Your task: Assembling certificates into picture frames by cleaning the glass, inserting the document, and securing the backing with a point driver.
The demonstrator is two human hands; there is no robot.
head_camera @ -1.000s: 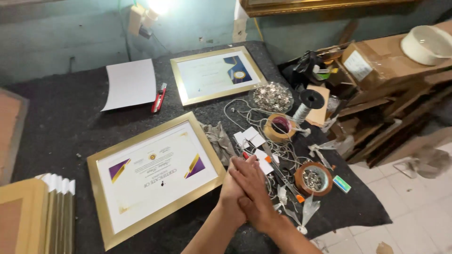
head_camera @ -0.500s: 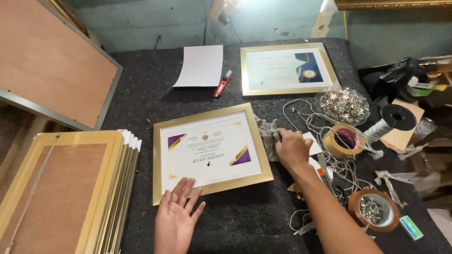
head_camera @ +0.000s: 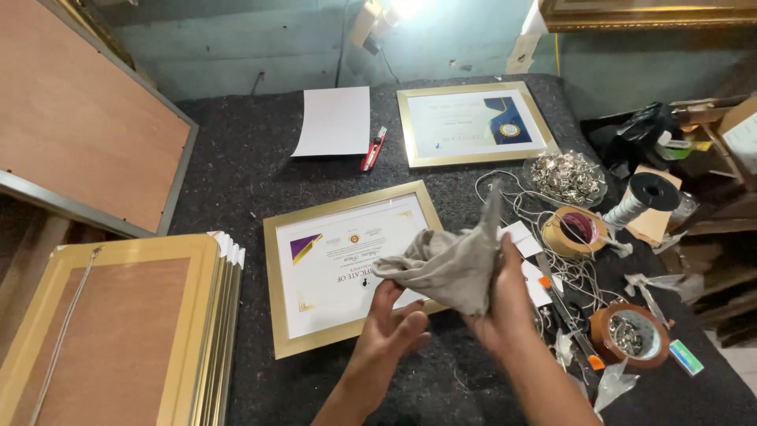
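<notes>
Hands: right hand (head_camera: 501, 304) grips grey cloth (head_camera: 449, 264); left hand (head_camera: 390, 327) fingers pinch its lower edge, over gold-framed certificate (head_camera: 331, 272).

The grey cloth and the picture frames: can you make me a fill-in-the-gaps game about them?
1. Both hands, left hand and right hand, hold a crumpled grey ____.
2. The cloth hangs over a certificate in a ____-coloured frame.
3. A red cutter lies beside a blank ____ sheet of paper.
4. The small metal bits sit in a glass ____ near the second framed certificate.

Missing words: cloth; gold; white; dish
</notes>
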